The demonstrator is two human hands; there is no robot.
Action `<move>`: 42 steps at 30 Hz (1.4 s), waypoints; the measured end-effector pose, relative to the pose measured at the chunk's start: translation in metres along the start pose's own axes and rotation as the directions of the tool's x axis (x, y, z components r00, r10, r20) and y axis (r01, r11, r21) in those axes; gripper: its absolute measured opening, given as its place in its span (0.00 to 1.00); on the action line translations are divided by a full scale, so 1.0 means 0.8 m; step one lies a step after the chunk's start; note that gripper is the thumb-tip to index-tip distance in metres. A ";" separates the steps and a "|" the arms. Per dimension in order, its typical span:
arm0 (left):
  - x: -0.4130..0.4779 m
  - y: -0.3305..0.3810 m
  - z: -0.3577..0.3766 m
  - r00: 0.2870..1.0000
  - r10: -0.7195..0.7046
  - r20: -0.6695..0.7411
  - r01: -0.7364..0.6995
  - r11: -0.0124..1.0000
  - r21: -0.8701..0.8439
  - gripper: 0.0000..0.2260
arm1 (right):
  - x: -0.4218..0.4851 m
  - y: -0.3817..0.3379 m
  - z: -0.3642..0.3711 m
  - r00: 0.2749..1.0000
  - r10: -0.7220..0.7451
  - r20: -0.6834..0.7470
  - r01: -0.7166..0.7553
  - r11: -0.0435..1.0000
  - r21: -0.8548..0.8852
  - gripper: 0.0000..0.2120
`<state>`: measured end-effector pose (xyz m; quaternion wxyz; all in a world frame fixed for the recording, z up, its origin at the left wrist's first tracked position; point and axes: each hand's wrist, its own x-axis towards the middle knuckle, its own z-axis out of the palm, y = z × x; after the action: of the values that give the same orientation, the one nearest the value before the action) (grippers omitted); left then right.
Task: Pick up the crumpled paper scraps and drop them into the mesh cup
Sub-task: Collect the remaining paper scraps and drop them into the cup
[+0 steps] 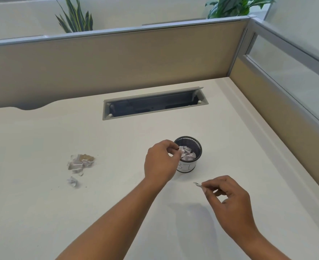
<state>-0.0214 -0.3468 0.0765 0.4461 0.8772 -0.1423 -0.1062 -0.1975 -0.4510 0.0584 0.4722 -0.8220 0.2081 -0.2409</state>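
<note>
Cubicle partitions (117,59) enclose a cream desk (42,212) with an open cable tray (155,105) set into its far half. Black mesh cup (189,153) stands right of centre, already holding crumpled paper. Scrap pile (80,163) lies well to its left, one loose scrap (72,182) just nearer. Left hand (160,162) at cup rim, fingers pinching a crumpled scrap (180,150) over the opening. Right hand (230,201) near the cup, fingers pinching a small flat sliver (197,184).
</note>
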 end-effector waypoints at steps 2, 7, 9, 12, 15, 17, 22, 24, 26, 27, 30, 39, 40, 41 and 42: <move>0.006 0.005 0.008 1.000 -0.016 -0.011 0.017 0.999 0.032 0.03 | 0.008 0.002 -0.005 1.000 -0.013 0.003 0.012 1.000 0.013 0.17; 0.020 0.008 0.019 0.998 -0.022 -0.052 0.026 0.997 0.078 0.02 | 0.035 0.009 -0.010 1.000 -0.026 0.002 0.026 0.999 0.020 0.16; 0.022 0.007 0.022 0.996 0.015 -0.092 -0.007 0.996 0.093 0.05 | 0.048 0.012 -0.009 0.999 -0.031 0.010 0.031 0.999 0.009 0.15; 0.022 0.004 0.021 0.983 0.050 -0.174 -0.038 0.997 0.074 0.08 | 0.070 0.015 -0.006 0.998 -0.062 0.014 0.062 0.998 -0.005 0.15; 0.022 -0.003 0.013 0.970 0.028 -0.240 -0.023 0.999 0.023 0.07 | 0.091 0.016 -0.001 0.994 -0.111 0.011 0.112 0.994 -0.017 0.14; 0.020 -0.010 0.006 0.964 0.001 -0.265 -0.002 1.000 -0.005 0.08 | 0.105 0.017 0.004 0.990 -0.139 0.024 0.140 0.989 -0.037 0.13; 0.010 -0.029 -0.007 0.958 -0.055 -0.281 0.046 0.998 -0.039 0.07 | 0.122 0.012 0.011 0.983 -0.184 0.014 0.184 0.983 -0.008 0.08; 0.004 -0.036 -0.010 0.958 -0.061 -0.282 0.047 0.997 -0.057 0.07 | 0.120 0.009 0.011 0.981 -0.192 -0.016 0.192 0.981 -0.001 0.07; -0.005 -0.044 -0.013 0.959 -0.070 -0.274 0.046 0.995 -0.091 0.09 | 0.113 0.008 0.010 0.980 -0.193 -0.039 0.193 0.981 0.003 0.06; -0.011 -0.048 -0.015 0.960 -0.073 -0.269 0.047 0.993 -0.104 0.09 | 0.107 0.009 0.009 0.981 -0.191 -0.045 0.192 0.981 0.005 0.06; -0.033 -0.068 -0.023 0.964 -0.072 -0.256 0.044 0.993 -0.113 0.10 | 0.085 0.008 0.009 0.983 -0.177 -0.041 0.178 0.984 0.010 0.07; -0.115 -0.144 -0.063 0.957 -0.127 -0.262 0.135 0.991 0.010 0.11 | -0.001 0.024 0.060 0.973 -0.159 0.165 0.180 0.976 -0.122 0.13; -0.122 -0.154 -0.069 0.951 -0.148 -0.273 0.163 0.986 0.031 0.11 | -0.011 0.031 0.069 0.966 -0.163 0.201 0.197 0.967 -0.162 0.15; -0.129 -0.165 -0.075 0.946 -0.161 -0.283 0.186 0.980 0.067 0.12 | -0.021 0.037 0.078 0.958 -0.168 0.234 0.215 0.957 -0.193 0.16; -0.135 -0.176 -0.081 0.943 -0.161 -0.291 0.202 0.973 0.116 0.12 | -0.029 0.044 0.086 0.950 -0.171 0.262 0.230 0.950 -0.212 0.17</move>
<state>-0.0805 -0.1818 0.0064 0.3857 0.9226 -0.0035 -0.0111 -0.1792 -0.4074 -0.0074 0.3639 -0.9130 0.0917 -0.1598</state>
